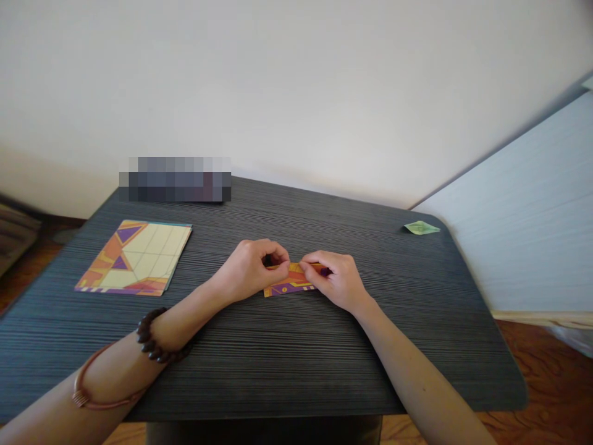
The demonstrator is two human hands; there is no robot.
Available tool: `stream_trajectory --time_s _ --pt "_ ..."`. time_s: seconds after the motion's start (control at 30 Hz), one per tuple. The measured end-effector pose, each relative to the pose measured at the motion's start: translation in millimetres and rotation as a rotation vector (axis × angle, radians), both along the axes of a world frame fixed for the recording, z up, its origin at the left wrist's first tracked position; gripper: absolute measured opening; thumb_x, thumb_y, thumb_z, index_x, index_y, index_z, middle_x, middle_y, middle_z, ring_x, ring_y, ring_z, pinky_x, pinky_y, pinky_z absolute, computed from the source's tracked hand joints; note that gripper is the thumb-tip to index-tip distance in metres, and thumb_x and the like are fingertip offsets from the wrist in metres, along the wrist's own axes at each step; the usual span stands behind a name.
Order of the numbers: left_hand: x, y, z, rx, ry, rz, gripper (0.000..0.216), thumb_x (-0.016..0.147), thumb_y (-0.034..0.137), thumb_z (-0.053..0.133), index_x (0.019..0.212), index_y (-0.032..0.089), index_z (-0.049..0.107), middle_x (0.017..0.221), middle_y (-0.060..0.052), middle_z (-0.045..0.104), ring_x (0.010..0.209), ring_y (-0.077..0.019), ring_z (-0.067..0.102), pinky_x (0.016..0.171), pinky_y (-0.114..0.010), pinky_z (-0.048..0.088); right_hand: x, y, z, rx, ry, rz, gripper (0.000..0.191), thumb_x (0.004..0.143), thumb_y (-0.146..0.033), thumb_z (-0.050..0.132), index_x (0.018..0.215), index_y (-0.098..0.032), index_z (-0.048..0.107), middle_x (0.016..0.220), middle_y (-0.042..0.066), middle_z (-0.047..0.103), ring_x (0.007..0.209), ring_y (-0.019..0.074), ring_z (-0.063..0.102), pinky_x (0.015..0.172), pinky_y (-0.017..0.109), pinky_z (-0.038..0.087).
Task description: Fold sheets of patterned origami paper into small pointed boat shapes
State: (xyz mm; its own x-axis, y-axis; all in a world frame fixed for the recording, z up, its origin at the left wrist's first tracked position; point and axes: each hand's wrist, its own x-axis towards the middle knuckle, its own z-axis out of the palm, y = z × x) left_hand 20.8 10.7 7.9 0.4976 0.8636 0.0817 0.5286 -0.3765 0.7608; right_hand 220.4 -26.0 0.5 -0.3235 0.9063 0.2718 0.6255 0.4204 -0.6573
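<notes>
Left hand and right hand, fingers pinching a kinda narrow orange-and-purple patterned paper on the table.

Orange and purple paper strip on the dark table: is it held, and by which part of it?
Yes: the left hand and right hand both pinch the orange and purple paper strip at its far edge, near the middle.

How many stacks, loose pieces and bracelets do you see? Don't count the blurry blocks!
Stacks: 1, the patterned square stack (its sheets overlap too much to count)
Loose pieces: 2, the orange-and-purple piece and the green piece
Bracelets: 2, the dark beaded bracelet and the reddish-brown bangle
Total: 5
</notes>
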Motion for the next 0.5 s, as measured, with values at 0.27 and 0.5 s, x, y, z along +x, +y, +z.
stream_trajectory --time_s 0.27,0.5 --pt "-5.0 4.2 0.6 0.022 0.08 -0.038 0.013 0.071 0.022 0.055 0.073 0.018 0.067 0.066 0.002 0.063 0.055 -0.0087 0.051 0.055 -0.019 0.039 5.8 0.4 0.9 0.005 -0.008 0.006 0.017 0.086 -0.026 0.052 0.082 -0.02 0.067 0.077 -0.001 0.07 0.063 0.0104 0.06 0.061 0.021 0.042" --pt "-11.4 9.3 2.2 0.029 0.146 -0.077 0.016 0.071 0.024 0.053 0.073 0.019 0.068 0.064 0.002 0.063 0.055 -0.0094 0.051 0.053 -0.02 0.037 10.5 1.4 -0.5 0.0 -0.028 -0.006 0.017 0.086 -0.027 0.052 0.081 -0.022 0.068 0.075 -0.002 0.07 0.06 0.0101 0.06 0.06 0.022 0.042"
